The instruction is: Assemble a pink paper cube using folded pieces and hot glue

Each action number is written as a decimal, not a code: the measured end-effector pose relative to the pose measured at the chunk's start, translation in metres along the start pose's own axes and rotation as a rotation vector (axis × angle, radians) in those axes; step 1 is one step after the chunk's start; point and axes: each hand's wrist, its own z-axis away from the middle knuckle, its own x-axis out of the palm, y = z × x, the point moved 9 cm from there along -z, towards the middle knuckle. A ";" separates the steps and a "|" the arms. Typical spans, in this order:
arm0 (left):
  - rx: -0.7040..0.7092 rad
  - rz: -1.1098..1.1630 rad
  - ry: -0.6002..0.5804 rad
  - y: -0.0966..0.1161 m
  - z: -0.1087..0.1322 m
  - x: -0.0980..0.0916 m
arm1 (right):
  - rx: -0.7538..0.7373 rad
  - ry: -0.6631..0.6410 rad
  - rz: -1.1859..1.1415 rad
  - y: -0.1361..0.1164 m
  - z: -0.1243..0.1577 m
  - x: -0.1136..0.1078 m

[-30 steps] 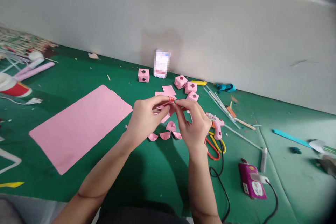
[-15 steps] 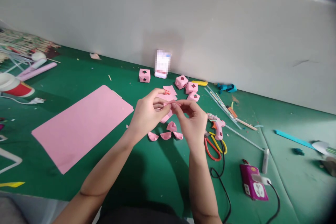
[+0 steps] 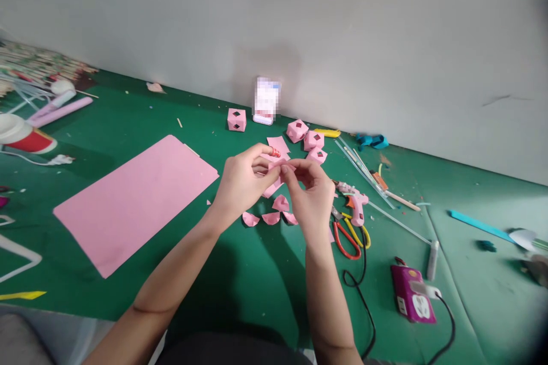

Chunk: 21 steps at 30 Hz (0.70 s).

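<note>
My left hand [image 3: 242, 183] and my right hand [image 3: 310, 199] meet above the green mat and pinch a small pink paper piece [image 3: 277, 166] between their fingertips. The left index finger wears a red and white wrap at its tip. Just below the hands lie several folded pink paper petals [image 3: 270, 218]. Behind them sit loose pink paper squares [image 3: 279, 144] and three pink paper cubes [image 3: 309, 140] with dark diamond holes. A further pink cube [image 3: 236, 120] stands alone to the left.
A large pink sheet [image 3: 135, 199] lies left on the green mat [image 3: 240, 274]. Right of my hands are a pink glue gun [image 3: 355, 205], red and yellow scissors [image 3: 349, 236], sticks and a purple power strip [image 3: 411, 293] with cables. A red-white cup [image 3: 21, 136] stands far left.
Both hands have stayed together on the pink piece, fingers working it slightly. The left index finger has lifted off it. The view has shifted a little.
</note>
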 end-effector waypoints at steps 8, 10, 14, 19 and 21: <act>0.009 0.059 0.043 -0.001 -0.005 -0.005 | 0.012 -0.072 -0.045 0.002 -0.002 -0.001; -0.002 0.087 0.083 0.000 -0.006 -0.010 | 0.022 -0.103 -0.053 0.002 -0.003 -0.003; 0.005 0.168 0.183 0.003 -0.008 -0.021 | 0.079 -0.191 -0.024 0.007 -0.002 0.001; 0.070 0.176 0.213 0.009 -0.006 -0.025 | 0.151 -0.263 -0.048 0.012 0.006 0.019; 0.086 0.184 0.201 0.010 -0.005 -0.024 | 0.176 -0.267 -0.106 0.012 0.007 0.025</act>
